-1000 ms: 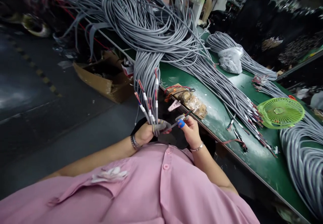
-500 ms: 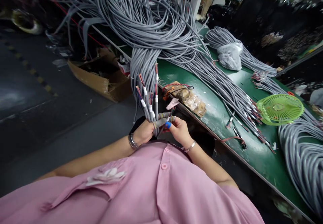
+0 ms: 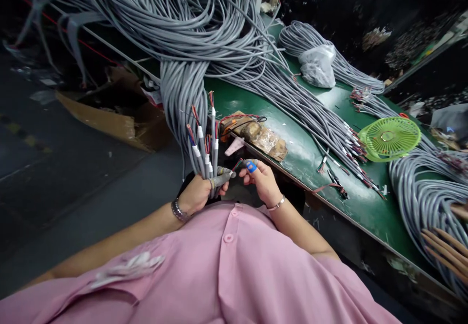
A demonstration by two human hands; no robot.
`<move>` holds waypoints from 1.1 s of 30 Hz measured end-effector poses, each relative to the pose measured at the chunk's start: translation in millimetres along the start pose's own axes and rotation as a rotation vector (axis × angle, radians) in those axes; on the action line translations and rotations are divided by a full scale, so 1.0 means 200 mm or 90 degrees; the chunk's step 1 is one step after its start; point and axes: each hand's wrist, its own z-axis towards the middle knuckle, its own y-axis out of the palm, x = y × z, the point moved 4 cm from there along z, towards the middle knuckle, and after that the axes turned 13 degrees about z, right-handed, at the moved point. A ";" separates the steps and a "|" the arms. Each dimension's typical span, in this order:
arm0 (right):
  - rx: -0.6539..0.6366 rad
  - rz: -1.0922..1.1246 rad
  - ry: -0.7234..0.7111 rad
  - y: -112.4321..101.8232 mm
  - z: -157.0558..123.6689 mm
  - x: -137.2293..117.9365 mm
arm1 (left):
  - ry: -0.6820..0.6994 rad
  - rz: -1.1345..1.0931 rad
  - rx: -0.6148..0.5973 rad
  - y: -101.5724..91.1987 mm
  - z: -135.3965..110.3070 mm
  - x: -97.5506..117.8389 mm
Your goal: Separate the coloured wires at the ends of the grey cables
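The cable ends [image 3: 207,161] stand up from inside the left hand [image 3: 195,195], and the right hand [image 3: 261,180] is just to the right of them. Before the hands, on the near edge of the table [image 3: 351,217], lies a board [image 3: 263,140]. Ahead and to the left, a cable pile [image 3: 164,27] lies on this table. Left of the left hand is a box [image 3: 100,126]. Well to the right of the right hand are a fan [image 3: 390,139] and a coil [image 3: 413,182].

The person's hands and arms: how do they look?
The left hand wears grey finger covers with yellowish edging and, at the wrist, a dark linked band. The right hand wears a blue thumb wrap, a grey finger cover and a slim silvery bracelet. Both forearms are bare; the shirt is pink.
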 end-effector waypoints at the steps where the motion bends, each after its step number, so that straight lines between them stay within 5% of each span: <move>1: -0.001 0.023 0.019 0.00 0.00 0.01 | 0.001 0.006 -0.001 0.00 0.00 0.00; 16: -0.012 0.159 0.176 -0.03 0.04 0.08 | 0.010 -0.009 -0.039 0.01 -0.01 -0.02; 21: 0.024 0.037 0.046 -0.01 0.00 0.04 | 0.002 -0.024 -0.025 0.00 -0.01 -0.01; 25: -0.048 -0.067 -0.047 0.05 -0.03 -0.01 | -0.010 0.013 -0.036 0.01 -0.01 -0.01; 29: -0.106 -0.028 0.037 0.05 -0.03 0.04 | -0.014 0.038 -0.056 0.02 -0.02 -0.03; 33: -0.078 0.013 0.114 0.01 -0.02 0.10 | -0.014 0.078 -0.092 0.01 0.00 -0.04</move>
